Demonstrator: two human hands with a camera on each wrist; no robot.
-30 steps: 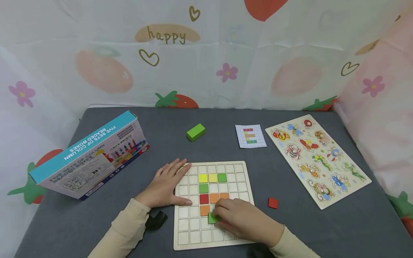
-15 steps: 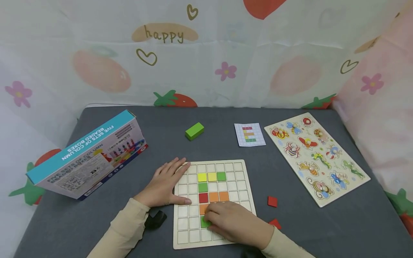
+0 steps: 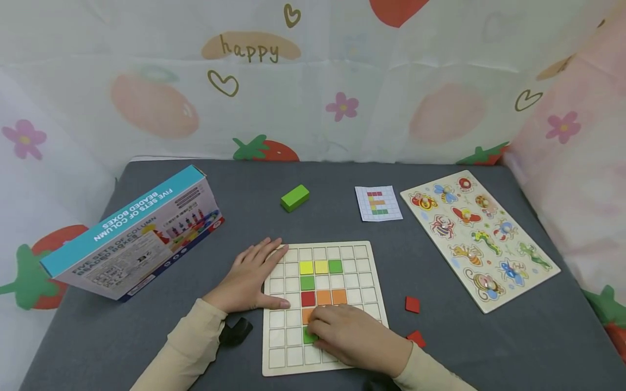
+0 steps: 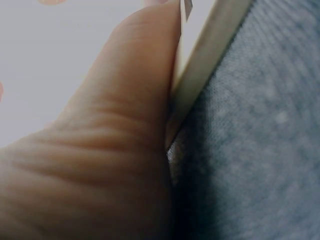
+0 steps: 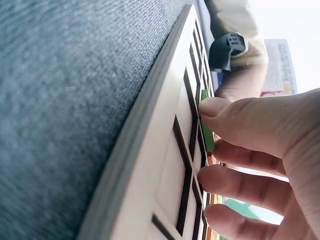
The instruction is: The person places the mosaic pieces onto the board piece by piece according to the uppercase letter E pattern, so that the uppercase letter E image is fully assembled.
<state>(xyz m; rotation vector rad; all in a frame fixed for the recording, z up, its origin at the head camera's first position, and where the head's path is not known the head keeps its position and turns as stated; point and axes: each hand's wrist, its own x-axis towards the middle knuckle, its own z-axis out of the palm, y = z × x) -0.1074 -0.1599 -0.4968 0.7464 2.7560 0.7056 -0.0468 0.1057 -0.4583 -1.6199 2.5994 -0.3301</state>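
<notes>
A wooden grid board [image 3: 286, 367] lies flat on the table. My left hand [image 3: 249, 279] rests on its left edge with fingers spread and thumb on the board; the left wrist view shows this thumb [image 4: 135, 65] along the board's edge. My right hand [image 3: 354, 336] pinches a green square tile [image 3: 308, 336] at the cell just below an orange tile [image 3: 306, 316]. In the right wrist view the thumb overlaps the green tile [image 5: 205, 131], and the other fingers are curled behind. Yellow tiles [image 3: 313, 267], green ones, a red tile [image 3: 308, 298] and orange ones [image 3: 331, 297] sit in other cells.
Two loose red tiles [image 3: 412, 304] lie right of the board. Behind it are a green block [image 3: 295, 198] and a pattern card [image 3: 379, 204] with a coloured figure. A large box [image 3: 137, 233] stands at left, an insect puzzle board [image 3: 481, 241] at right.
My right hand has moved left with the green tile, to the cell under the orange one. A second red tile has come into view beside the right wrist. The left hand stays put.
</notes>
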